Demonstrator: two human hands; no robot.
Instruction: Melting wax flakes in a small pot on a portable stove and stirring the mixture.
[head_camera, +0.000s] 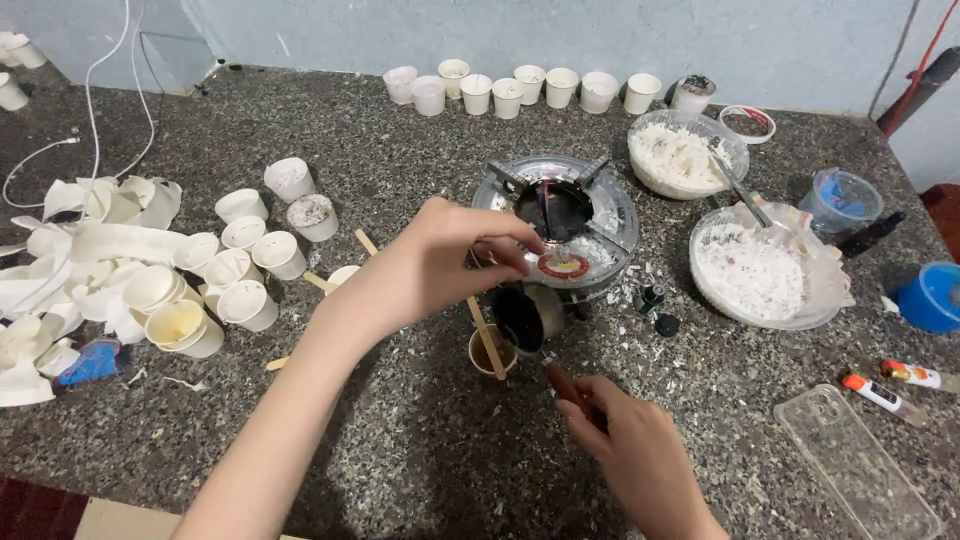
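Fingers (585, 400) of the right hand (640, 455) pinch the handle of a small dark pot (528, 318), tipped over a paper cup (492, 352); the left hand (440, 262), curled shut, steadies a wooden stick (486, 335) there. Pouring appears underway, calling for a steady tilt; beyond sits a burner (556, 215).

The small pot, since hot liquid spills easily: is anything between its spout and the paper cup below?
Nothing visible: the small pot, held by the right hand, tips directly over the paper cup; only the wooden stick stands inside it.

Paper cups (245, 262), wax-flake bowls (757, 268), glue sticks (880, 394)
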